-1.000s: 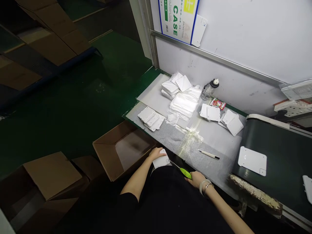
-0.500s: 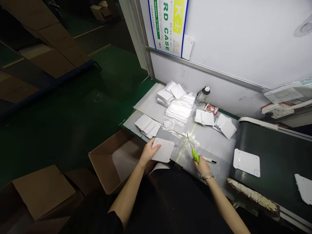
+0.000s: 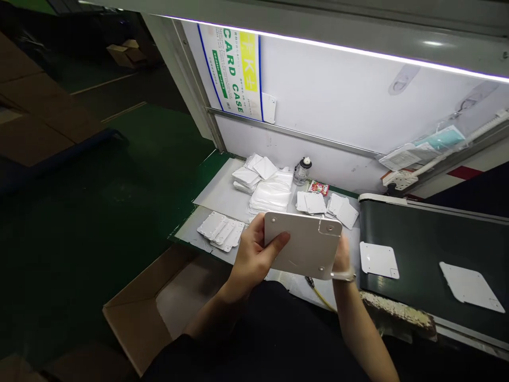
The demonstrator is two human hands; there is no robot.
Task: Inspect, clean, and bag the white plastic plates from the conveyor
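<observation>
- Left hand: clamped on the left edge of a white panel, thumb across the face, fingers behind.
- Right hand: mostly hidden behind the panel's right edge, fingers gripping there; metal bracelet on the wrist.
- Panel: lifted in both hands above the table's front edge, tilted, face toward the wearer. Rounded corners, small holes near them, square tab at upper right.
- Below panel: dark tool tip with a yellow cord, lying on the table, not touched by either hand.
- Table: green edge, pale sheets on top. Row of white plates at left; plastic-wrapped stack at back; two loose piles of white plates to the right.
- Against wall: water bottle, red snack packet.
- Right of table: dark conveyor belt carrying two white plates, well apart.
- Lower left: open cardboard box on the green floor.
- Wall: poster reading "CARD CASE".
</observation>
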